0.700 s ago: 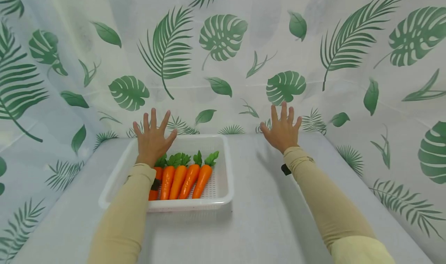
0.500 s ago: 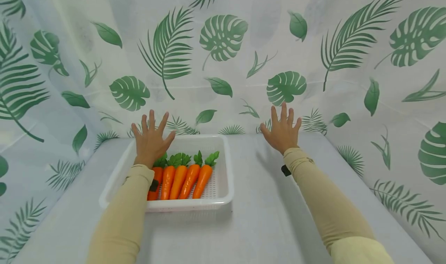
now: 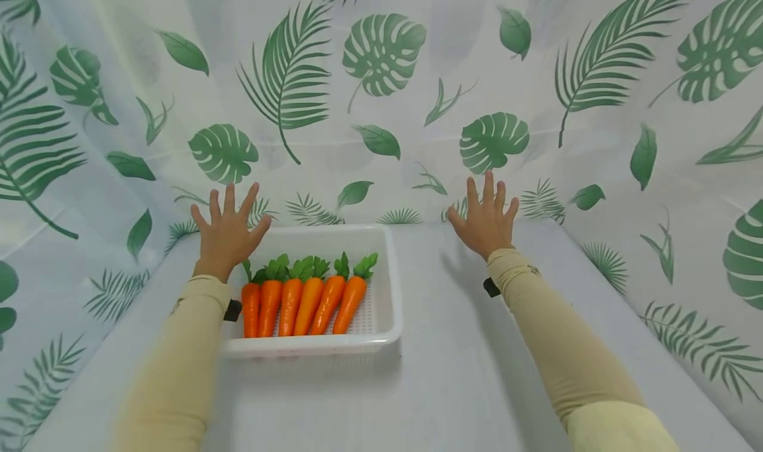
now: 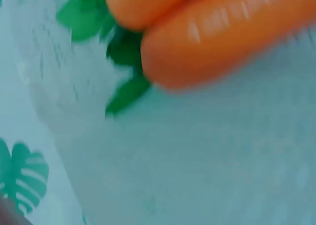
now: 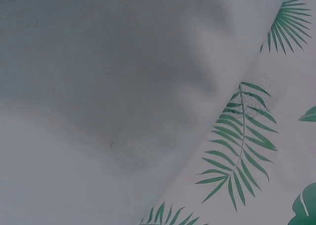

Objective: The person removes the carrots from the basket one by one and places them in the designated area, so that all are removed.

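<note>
On the table (image 3: 429, 386), the white basket (image 3: 392, 286) is less covered: the left hand (image 3: 225, 243), spread, has shifted leftward, bringing all six carrots (image 3: 309, 305) into view. The right hand (image 3: 485, 223) is spread too, well apart. The carrots lie side by side inside, leafy tops (image 3: 277, 268) farthest away, long axes near-to-far, tips seemingly hidden by the basket's near wall.

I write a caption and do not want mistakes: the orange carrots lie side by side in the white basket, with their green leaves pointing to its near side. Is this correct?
Not quite: the green leaves point to the far side, toward the leaf-patterned backdrop, as the head view shows. The orange carrots do lie side by side in the white basket.
</note>
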Demonstrator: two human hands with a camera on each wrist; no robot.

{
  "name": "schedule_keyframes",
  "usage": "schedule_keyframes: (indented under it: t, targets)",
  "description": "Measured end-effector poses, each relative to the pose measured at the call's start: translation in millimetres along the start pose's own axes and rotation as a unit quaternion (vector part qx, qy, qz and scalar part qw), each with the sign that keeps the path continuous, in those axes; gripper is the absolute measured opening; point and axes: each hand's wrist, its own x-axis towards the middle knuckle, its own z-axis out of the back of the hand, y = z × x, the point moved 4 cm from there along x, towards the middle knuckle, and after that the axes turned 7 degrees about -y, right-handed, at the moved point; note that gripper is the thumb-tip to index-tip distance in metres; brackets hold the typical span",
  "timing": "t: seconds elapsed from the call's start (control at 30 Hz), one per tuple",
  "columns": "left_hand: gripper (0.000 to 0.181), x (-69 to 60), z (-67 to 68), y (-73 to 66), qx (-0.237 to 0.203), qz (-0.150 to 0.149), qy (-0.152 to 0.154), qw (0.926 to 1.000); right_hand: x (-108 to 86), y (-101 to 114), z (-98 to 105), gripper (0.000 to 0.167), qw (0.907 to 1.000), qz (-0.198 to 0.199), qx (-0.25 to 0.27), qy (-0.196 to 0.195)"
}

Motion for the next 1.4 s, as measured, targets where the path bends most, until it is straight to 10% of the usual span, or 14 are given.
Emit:
schedule_keyframes:
  t: [0.53,0.97,1.2,1.4]
  targets:
    - [0.079,-13.6,56.0,68.9,-0.010,0.026,0.065,0.9975,-0.2,4.1,-2.0,0.081,0.9999,-0.004,-0.001,0.012]
    - [0.084,-61.0,38.8,123.0,-0.058,0.068,0.138,0.9864,-2.9,7.3,-3.0,0.079,0.9999,-0.005,0.005,0.014]
    - [0.077,-80.9,11.1,113.2,-0.266,0.116,0.184,0.9390,-8.2,7.9,-6.7,0.079,0.9994,-0.012,0.020,0.026]
    - [0.076,-96.1,-8.1,105.8,-0.349,0.147,0.184,0.9072,-11.9,7.1,-6.4,0.078,0.9990,-0.021,0.029,0.027]
